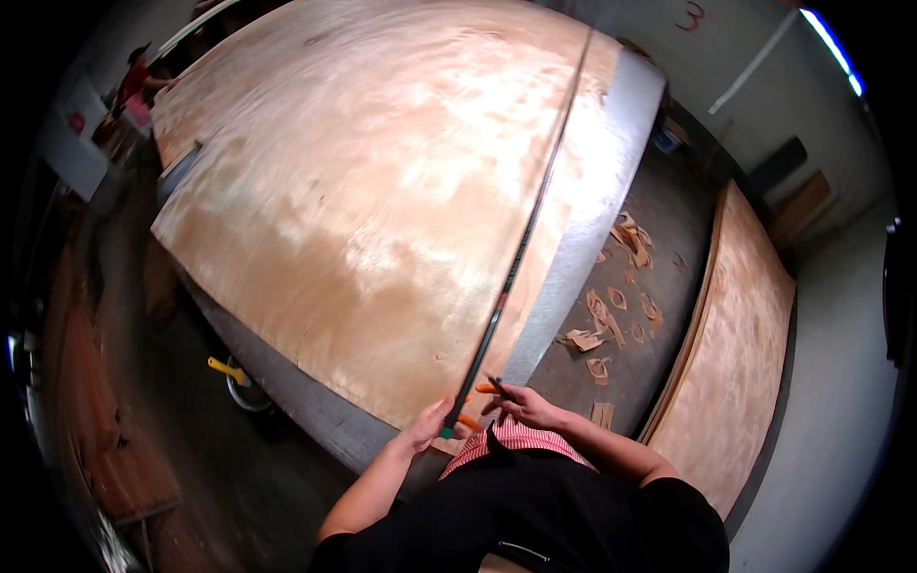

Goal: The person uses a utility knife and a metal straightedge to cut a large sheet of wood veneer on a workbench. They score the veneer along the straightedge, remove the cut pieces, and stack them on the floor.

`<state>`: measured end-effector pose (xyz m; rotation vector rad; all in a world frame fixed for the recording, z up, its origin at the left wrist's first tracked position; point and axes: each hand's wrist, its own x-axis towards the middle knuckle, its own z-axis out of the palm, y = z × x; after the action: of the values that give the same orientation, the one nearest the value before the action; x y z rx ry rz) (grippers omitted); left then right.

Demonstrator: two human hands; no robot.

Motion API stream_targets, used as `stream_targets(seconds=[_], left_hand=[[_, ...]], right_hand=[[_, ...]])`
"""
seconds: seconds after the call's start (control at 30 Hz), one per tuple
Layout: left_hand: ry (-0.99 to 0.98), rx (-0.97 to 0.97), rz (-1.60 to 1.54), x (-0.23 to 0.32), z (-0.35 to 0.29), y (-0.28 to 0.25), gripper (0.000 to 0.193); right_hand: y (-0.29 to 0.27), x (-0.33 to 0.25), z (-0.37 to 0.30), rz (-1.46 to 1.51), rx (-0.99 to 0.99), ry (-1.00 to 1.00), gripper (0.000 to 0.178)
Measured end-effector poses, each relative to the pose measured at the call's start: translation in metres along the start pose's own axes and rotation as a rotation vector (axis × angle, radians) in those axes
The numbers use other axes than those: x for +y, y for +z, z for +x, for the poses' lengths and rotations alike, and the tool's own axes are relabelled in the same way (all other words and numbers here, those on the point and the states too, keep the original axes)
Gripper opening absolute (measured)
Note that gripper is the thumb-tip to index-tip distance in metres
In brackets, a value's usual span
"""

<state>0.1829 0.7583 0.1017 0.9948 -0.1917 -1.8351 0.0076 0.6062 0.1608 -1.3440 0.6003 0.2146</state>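
Note:
A long, thin dark bar (pixel 521 253) lies across a big pale wood veneer sheet (pixel 325 210), running from its far edge to its near edge. My left hand (pixel 430 425) is closed about the bar's near end, where a small green tip (pixel 446 434) shows. Just right of it, my right hand (pixel 528 409) holds a short, slim dark tool (pixel 499 387); its exact kind is too small to make out. Orange covers (pixel 485 389) sit on some fingertips. The sheet rests on a grey metal-topped table (pixel 597 205), which shows beyond its right and near edges.
Veneer scraps (pixel 602 315) litter the floor at right, beside a stack of wood sheets (pixel 731 353). A yellow-handled brush (pixel 227 371) rests on a bucket (pixel 250 393) below the table's left side. Another person (pixel 137 86) in red stands at the far left.

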Motion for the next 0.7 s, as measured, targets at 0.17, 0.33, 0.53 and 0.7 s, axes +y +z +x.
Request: stream_targets(seconds=[0.17,0.33,0.53,0.7], left_hand=[[0.199,0.498,0.477,0.02,0.001,-0.068,0.034],[0.415,1.045,1.134,0.078,-0.015,-0.121,0.026],[0.663,1.309,1.385,0.16,-0.001,-0.132,0.03],[0.822,1.322,1.682,0.153,0.03,-0.108,0.041]], right_hand=[[-0.034,0.053,-0.077,-0.291,0.171,0.006,0.029],[-0.032,0.095,-0.16,-0.352,0.269,0.289,0.034],[-0.015,0.128,-0.175,-0.15,0.426,0.429,0.03],[-0.02,0.137,-0.183,-0.134,0.421,0.404,0.029]])
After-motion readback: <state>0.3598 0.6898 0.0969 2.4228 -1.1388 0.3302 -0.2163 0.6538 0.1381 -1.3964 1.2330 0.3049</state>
